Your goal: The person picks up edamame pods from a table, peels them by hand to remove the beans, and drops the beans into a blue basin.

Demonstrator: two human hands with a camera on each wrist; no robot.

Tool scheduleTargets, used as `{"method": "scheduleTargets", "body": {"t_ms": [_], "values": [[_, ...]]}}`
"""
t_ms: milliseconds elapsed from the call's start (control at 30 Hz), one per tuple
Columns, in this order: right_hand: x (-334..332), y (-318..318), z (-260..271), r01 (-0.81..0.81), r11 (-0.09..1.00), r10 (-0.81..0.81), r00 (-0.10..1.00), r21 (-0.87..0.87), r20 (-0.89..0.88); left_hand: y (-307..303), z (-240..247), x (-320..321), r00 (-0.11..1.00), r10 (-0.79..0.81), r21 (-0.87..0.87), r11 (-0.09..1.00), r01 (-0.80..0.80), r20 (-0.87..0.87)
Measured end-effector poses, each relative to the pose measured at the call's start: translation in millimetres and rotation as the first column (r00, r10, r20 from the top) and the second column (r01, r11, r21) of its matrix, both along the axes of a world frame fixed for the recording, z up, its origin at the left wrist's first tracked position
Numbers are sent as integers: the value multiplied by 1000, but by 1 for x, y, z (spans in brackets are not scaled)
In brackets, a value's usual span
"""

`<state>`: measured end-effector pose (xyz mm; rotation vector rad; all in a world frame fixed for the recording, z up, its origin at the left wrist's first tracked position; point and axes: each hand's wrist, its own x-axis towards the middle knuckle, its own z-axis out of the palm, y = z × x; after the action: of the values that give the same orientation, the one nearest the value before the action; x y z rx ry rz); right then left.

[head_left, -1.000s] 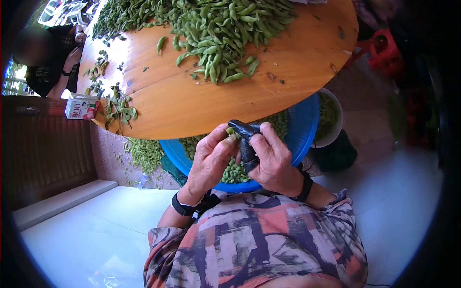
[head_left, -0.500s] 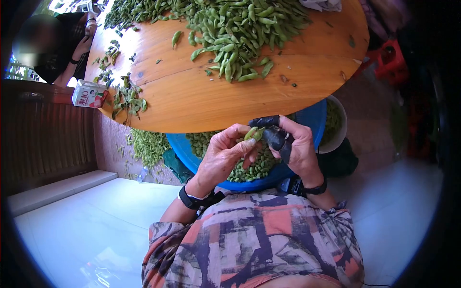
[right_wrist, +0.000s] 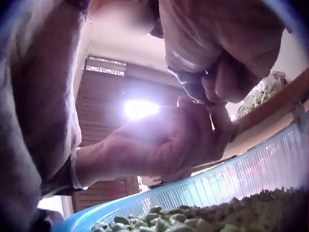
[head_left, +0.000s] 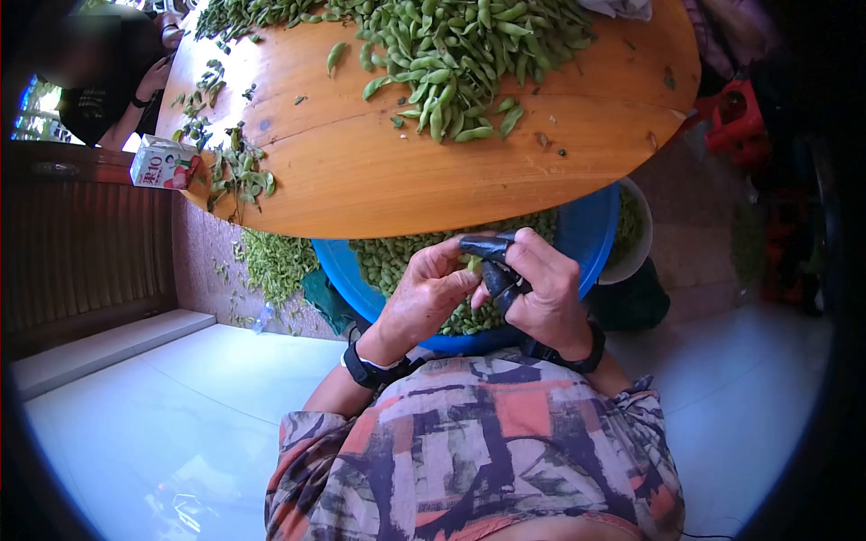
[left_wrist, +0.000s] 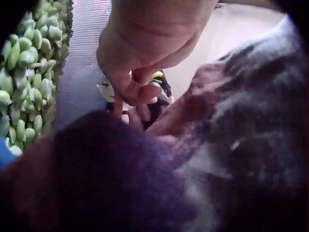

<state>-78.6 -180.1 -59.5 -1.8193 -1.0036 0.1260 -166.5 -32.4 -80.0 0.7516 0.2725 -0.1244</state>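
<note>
My left hand (head_left: 422,299) pinches a small green soybean pod (head_left: 474,263) between thumb and fingers, just past the table's near edge. From the other side my right hand (head_left: 552,293) grips the same pod; black coverings wrap its thumb and index finger (head_left: 487,245). Fingers hide most of the pod. Below both hands sits a blue plastic basket (head_left: 336,270), filled with shelled green beans (left_wrist: 30,82). In the right wrist view the left hand (right_wrist: 164,140) and right hand (right_wrist: 222,53) meet above the basket's rim (right_wrist: 140,197).
A heap of unshelled pods (head_left: 451,63) lies on the round wooden table (head_left: 361,185). A drink carton (head_left: 164,164) stands at its left edge beside scattered husks (head_left: 239,176). Empty-looking pods (head_left: 275,261) cover floor at left; a white bucket (head_left: 642,239) stands right. Another person (head_left: 108,81) sits across.
Both hands moved right, then slightly back left, staying together. The pod showed more clearly half a second ago; now the right hand's covered fingers close over it.
</note>
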Motion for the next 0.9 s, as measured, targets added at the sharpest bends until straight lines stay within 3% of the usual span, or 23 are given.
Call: {"method": "scheduleTargets", "body": {"t_ms": [167, 267, 300, 367, 400, 500, 533, 633, 700, 767, 800, 833, 867, 900], "values": [[-1, -1, -15, 10, 999, -16, 993, -49, -120, 3, -10, -5, 999, -37, -10, 999, 37, -20], [-2, 0, -20, 82, 997, -79, 926, -7, -368, 3, -18, -2, 998, -61, 84, 995, 58, 32], [-1, 0, -16, 81, 997, -78, 927, -6, -368, 3, -16, 0, 998, -60, 85, 995, 58, 32], [0, -2, -2, 141, 990, -87, 719, 22, -689, 2, -11, 2, 997, -60, -3, 998, 60, 56], [2, -7, -10, 136, 987, -7, 581, 88, -814, 1, -11, 2, 999, -44, 24, 999, 44, 27], [1, -11, -14, 177, 953, 110, 556, 246, -824, -3, -10, 3, 996, -7, 31, 999, 10, -83], [0, -8, -6, 172, 974, 12, 607, 146, -795, -5, -11, 4, 996, -8, 32, 999, 11, -84], [0, -10, -6, 215, 971, -73, 689, 107, -722, -9, -19, 4, 999, 31, 7, 1000, -31, -30], [2, -15, -2, 243, 958, -68, 705, 151, -706, -7, -22, 6, 998, -68, 73, 995, 67, 10], [9, -25, 5, 302, 921, -58, 732, 247, -679, -3, -8, 5, 969, -190, 345, 909, 233, -156], [13, -40, 1, 311, 885, -25, 776, 348, -630, 3, -8, 5, 962, -273, 598, 772, 216, 4], [21, -57, 10, 375, 898, -174, 783, 229, -597, 10, -7, 4, 912, -389, 803, 580, 135, 128], [30, -80, -5, 412, 826, -181, 840, 384, -512, 14, 9, 8, 874, -438, 838, 541, 69, 210], [38, -110, -18, 573, 771, -431, 791, 278, -434, 22, 25, 13, 878, -430, 844, 532, 60, 209]]}}
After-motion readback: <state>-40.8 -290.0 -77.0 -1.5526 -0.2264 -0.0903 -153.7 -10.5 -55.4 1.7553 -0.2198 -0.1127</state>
